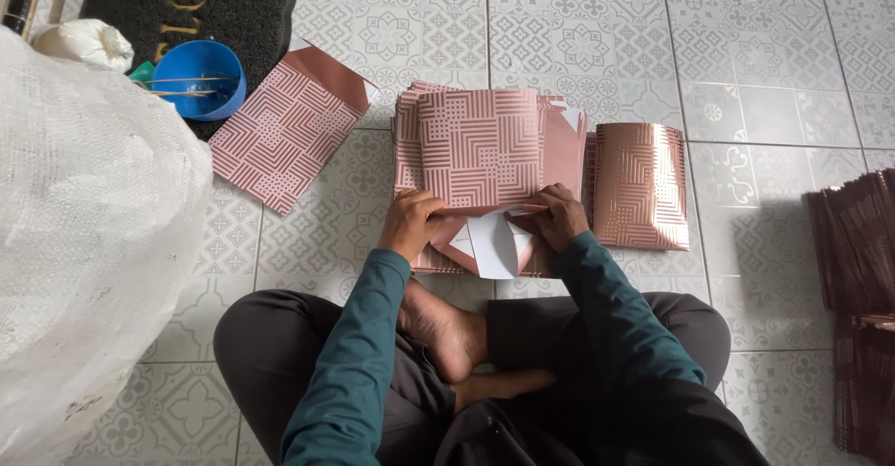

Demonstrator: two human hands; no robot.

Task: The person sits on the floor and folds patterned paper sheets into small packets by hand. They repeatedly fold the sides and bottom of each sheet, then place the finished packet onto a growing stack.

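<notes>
Folding of the bottom flaps of a pink patterned paper bag [480,149] is the step in hand. The bag lies flat on the tiled floor [764,102], on top of a stack of similar sheets, directly in front of the seated person's crossed legs. The left hand [413,222] presses down on the left side of the folded base, fingers curled closed against the paper. The right hand [557,214] pinches the right flap, fingertips closed on its edge. The white inner side of the flaps [492,242] shows between the two hands.

By judgement, the next move calls for flattening the flaps evenly and holding the crease square while both hands keep the paper from shifting.

Surroundings: a finished bag [284,130] lies to the left; a curled sheet [639,185] sits just beside the stack on the right; a blue bowl [199,76] with thin sticks rests near a dark mat [233,0]; a large white sack [84,242] crowds the left side; dark stacked sheets [858,242] lie well apart at right. Nothing obstructs the fold.
</notes>
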